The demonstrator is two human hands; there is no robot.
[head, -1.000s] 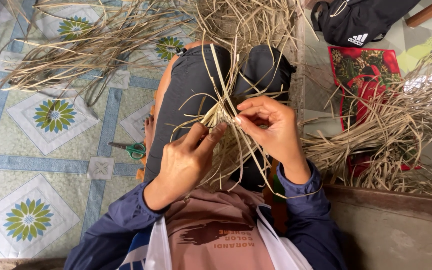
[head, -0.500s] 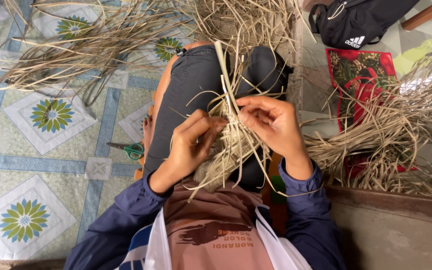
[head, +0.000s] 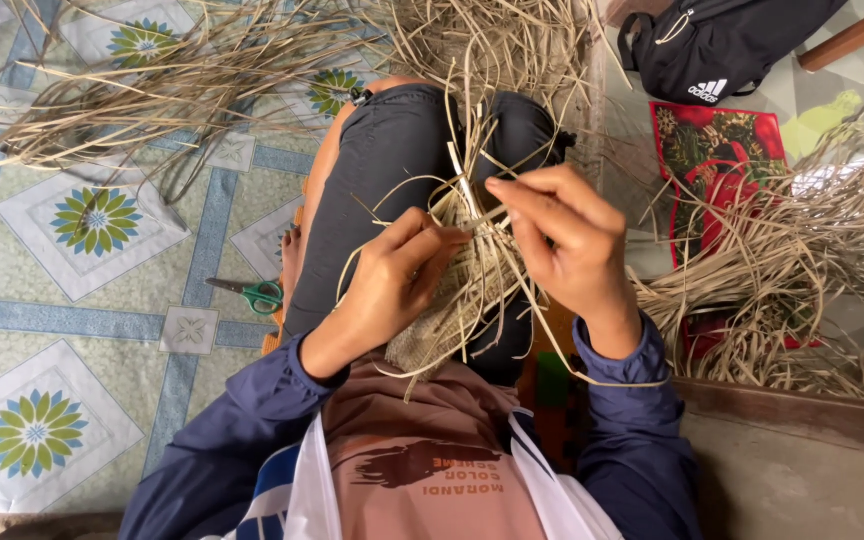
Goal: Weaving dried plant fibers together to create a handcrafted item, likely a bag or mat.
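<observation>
A partly woven piece of dried straw [head: 452,300] rests on my lap, over my dark trousers, with loose strands sticking out in all directions. My left hand [head: 387,285] pinches the woven edge near its top. My right hand [head: 562,240] is raised a little above it, fingers closed on a long pale straw strand [head: 467,185] that runs up from the weave. Both sleeves are dark blue.
Green-handled scissors [head: 252,292] lie on the patterned floor mat [head: 82,300] left of my leg. Loose straw is piled at the top [head: 252,60] and at the right [head: 782,280] over a red printed bag [head: 717,140]. A black backpack [head: 722,45] lies top right.
My right hand has lifted and drawn the strand upward and to the right. My left hand has shifted up onto the woven edge, and more of the woven piece shows below it.
</observation>
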